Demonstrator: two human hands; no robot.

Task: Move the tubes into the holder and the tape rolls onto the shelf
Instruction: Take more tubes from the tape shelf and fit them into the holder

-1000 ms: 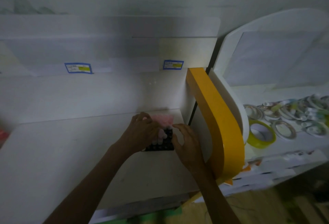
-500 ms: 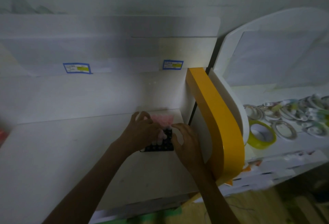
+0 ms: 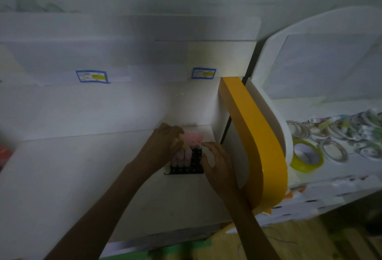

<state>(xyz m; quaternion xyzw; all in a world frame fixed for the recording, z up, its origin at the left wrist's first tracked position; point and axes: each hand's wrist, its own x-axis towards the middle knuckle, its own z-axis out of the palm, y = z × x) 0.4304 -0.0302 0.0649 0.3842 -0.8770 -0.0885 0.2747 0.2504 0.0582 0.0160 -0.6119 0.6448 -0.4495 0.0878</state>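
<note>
The left hand (image 3: 165,146) reaches in over the far left side of a black perforated plastic tube holder (image 3: 187,167); its fingers curl around a small yellowish tube-like object (image 3: 184,146) at the holder's upper left, though the dim light makes the exact grip hard to read. The right hand (image 3: 218,163) rests at the holder's right edge with its fingers loosely spread and bent, fingertips touching the rack's rim, nothing pinched between them.

Between the two hands stand the pale pink plastic tubes (image 3: 182,155): about three can be made out upright in the holder's left columns, their white bases in the holes. Just beyond the fingertips lies a soft pink cluster (image 3: 194,137) of more tubes, too blurred to count. The holder sits on a white tabletop (image 3: 62,177), in the back right corner.

Immediately right of the right wrist rises a curved yellow-edged white side panel (image 3: 254,146). Further right, on a white shelf (image 3: 330,168), one wide yellow tape roll (image 3: 307,156) lies nearest the panel, and beyond it a heap of thin patterned tape rolls (image 3: 341,133), at least ten, overlapping so that an exact count cannot be given.

Beyond both hands, on the white back wall, two blue-bordered labels with yellow patches are stuck: one (image 3: 92,76) far left, one (image 3: 203,73) straight ahead. A red object (image 3: 4,154) shows at the far left edge.
</note>
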